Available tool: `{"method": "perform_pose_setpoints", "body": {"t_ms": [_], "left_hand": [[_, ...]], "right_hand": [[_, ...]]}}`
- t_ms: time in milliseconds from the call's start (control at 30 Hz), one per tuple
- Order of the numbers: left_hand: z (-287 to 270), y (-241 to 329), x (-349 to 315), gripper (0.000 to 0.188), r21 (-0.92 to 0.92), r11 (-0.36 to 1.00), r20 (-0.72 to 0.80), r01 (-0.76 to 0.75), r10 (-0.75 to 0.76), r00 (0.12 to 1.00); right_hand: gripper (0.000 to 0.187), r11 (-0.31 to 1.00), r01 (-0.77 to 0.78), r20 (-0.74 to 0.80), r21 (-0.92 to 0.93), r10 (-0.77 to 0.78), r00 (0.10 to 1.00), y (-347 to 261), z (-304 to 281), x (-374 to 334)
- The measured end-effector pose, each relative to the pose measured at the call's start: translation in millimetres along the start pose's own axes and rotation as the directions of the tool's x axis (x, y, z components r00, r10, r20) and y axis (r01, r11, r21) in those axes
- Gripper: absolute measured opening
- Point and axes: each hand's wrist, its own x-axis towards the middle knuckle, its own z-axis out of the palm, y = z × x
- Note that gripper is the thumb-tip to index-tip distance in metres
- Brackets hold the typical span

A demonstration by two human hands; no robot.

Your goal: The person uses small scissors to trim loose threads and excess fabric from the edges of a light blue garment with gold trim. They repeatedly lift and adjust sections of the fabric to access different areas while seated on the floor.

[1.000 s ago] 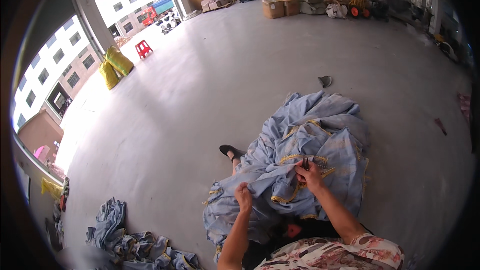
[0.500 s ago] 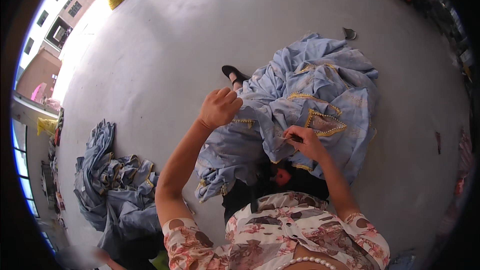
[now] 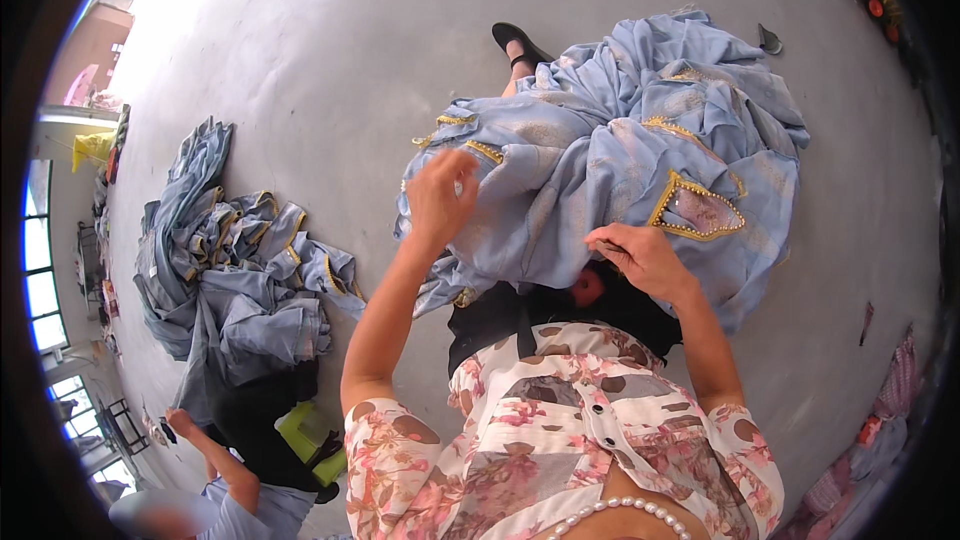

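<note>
One right hand gripped one dark tool; one left hand curled, contents unclear; one cloth pile lay under both, one shoe beyond.

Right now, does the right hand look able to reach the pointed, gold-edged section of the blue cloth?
Probably yes: the gold-edged section lies uncovered close by the right hand, though the small dark tool in that hand might hinder handling.

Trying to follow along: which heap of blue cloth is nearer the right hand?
The heap with a black shoe poking out, by the right hand; the other heap lies far left, beside a co-worker.
</note>
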Motion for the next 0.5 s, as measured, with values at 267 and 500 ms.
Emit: {"method": "perform_pose_setpoints", "body": {"t_ms": [267, 500], "left_hand": [[29, -42, 21, 0.021, 0.244, 0.97, 0.139, -0.016, -0.019, 0.99], [-40, -16, -32, 0.016, -0.647, 0.751, -0.279, 0.13, -0.392, 0.876]], "right_hand": [[0.014, 0.985, 0.1, -0.142, 0.138, -0.08, 0.987, -26, 22, 42], [0.015, 0.971, 0.023, -0.06, 0.236, -0.009, 0.998, -27, 39, 43]]}}
